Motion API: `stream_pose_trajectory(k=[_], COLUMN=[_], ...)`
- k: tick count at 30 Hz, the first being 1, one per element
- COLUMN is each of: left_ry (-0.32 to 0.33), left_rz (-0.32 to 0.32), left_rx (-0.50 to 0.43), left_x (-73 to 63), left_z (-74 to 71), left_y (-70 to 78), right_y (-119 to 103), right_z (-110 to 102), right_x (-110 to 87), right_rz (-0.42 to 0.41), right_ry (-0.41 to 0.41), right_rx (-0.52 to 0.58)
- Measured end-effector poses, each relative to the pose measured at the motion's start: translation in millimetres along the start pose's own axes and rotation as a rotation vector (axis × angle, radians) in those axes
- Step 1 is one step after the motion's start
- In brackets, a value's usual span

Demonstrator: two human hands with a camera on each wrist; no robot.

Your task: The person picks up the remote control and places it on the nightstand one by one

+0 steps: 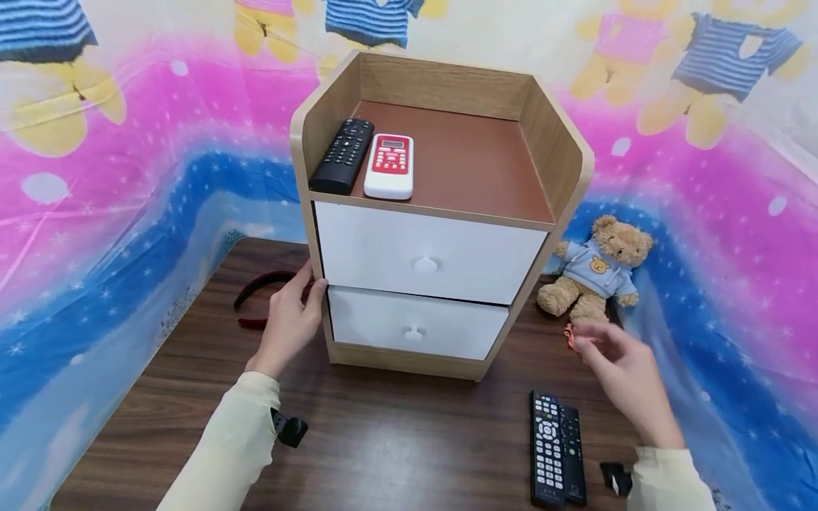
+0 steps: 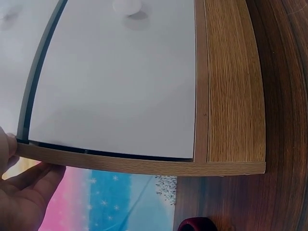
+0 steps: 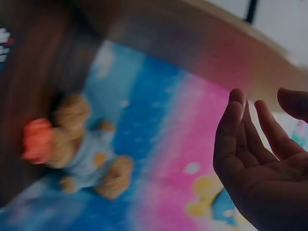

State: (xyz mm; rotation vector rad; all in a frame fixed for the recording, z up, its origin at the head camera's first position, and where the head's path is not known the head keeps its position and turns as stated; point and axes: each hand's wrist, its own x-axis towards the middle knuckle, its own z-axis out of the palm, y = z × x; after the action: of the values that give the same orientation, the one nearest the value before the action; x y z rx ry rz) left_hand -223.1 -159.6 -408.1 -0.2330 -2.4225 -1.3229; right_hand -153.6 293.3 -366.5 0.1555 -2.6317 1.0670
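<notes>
A small wooden cabinet (image 1: 405,360) with two white drawers stands on the table, both drawers closed. My left hand (image 1: 290,319) grips the edge of its left side panel (image 2: 120,166), the thumb at the front and the fingers around the outer side. To the right, my right hand (image 1: 629,376) is held in the air with bent, spread fingers and nothing between them. Beyond its fingertips lies a small orange-red object (image 1: 570,338) at the feet of a teddy bear (image 1: 597,266). The right wrist view, blurred, shows that orange-red object (image 3: 37,141) well apart from the hand.
On the cabinet top lie a black remote (image 1: 345,152) and a white remote with a red face (image 1: 391,167). Two more black remotes (image 1: 547,454) overlap at the table's front right. A dark red curved band (image 1: 255,287) is partly hidden behind my left hand. Printed cloth surrounds the table.
</notes>
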Motion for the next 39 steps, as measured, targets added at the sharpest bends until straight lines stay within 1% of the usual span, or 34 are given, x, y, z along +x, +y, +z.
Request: stream_pose_trajectory(k=[3,7,9,11,14,16,18,22,25,30,39], left_ry=[0.006,0.014,0.015,0.018,0.021,0.02,0.019,0.015,0.015,0.013,0.016], left_rz=[0.005,0.015,0.021,0.024,0.021,0.017,0.014,0.006,-0.005,-0.01,-0.013], left_rx=[0.002,0.003,0.0,-0.001,-0.002,-0.005,-0.009,-0.012,-0.009,-0.008,-0.008], left_x=[-0.8,-0.8,-0.9,-1.3,-1.6,-1.6,-1.5,-2.1,-2.6,-2.7,-2.6], left_z=[0.0,0.6,1.3,1.0,1.0,1.3,1.7,1.8,1.3,0.8,1.3], left_y=[-0.6,-1.4,-1.0,-0.2,0.5,0.5,0.3,0.0,-0.2,0.5,0.2], right_y=[36,77,96,113,134,144,152,159,159,158,155], right_z=[5,16,22,29,39,46,52,63,69,75,82], right_x=[-20.0,-43.4,-52.9,-61.2,-72.6,-80.1,-87.0,-96.9,-102.3,-109.4,-111.1], right_rz=[0.124,0.353,0.462,0.55,0.638,0.691,0.73,0.785,0.789,0.763,0.785], right_ry=[-0.023,-0.083,-0.122,-0.17,-0.261,-0.315,-0.349,-0.347,-0.325,-0.281,-0.174], right_rx=[-0.071,-0.172,-0.184,-0.185,-0.175,-0.16,-0.149,-0.123,-0.114,-0.119,-0.135])
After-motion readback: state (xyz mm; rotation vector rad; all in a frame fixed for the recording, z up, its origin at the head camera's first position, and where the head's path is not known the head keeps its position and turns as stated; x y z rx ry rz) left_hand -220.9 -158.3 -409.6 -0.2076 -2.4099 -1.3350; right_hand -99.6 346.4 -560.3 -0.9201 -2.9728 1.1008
